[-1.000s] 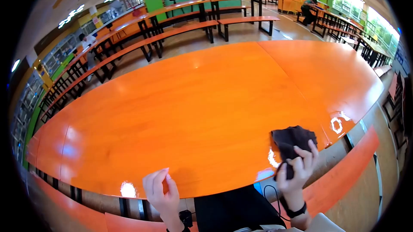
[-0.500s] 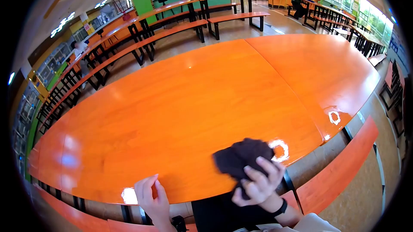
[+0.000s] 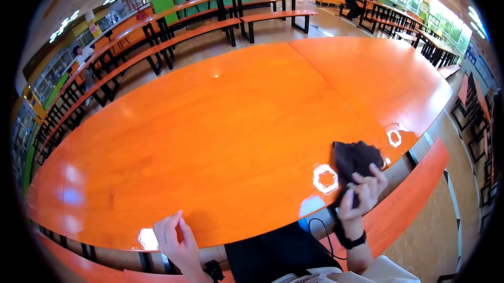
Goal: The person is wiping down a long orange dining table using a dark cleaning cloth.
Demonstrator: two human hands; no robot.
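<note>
Since half a second ago the dark cloth (image 3: pixel 356 158) swings back right along the near edge of the orange table (image 3: pixel 236 120), from in front of the person's body to out near the right end, close to where it sat a second ago. Head view, the only one: right hand (image 3: pixel 361 195) is closed on the cloth, fingers bunched over its near part, cloth pressed flat on the tabletop just beside a bright ring-shaped light reflection, close to the table's near edge. Left hand (image 3: pixel 176 238) rests at the near edge on the left, fingers loosely curled and together, holding nothing, just touching the rim. A black wristband shows on the right wrist. Orange bench (image 3: pixel 415 199) runs below the table on the right; more tables and benches farther off, and another person sits bent over a table far back. Step in hand, as I read it: wiping the near strip of the tabletop with side-to-side strokes, currently at the right end of a stroke. Next move probably calls for keeping the cloth flat under pressure and reversing the sweep leftward, or reaching farther up the table, left hand bracing.
</note>
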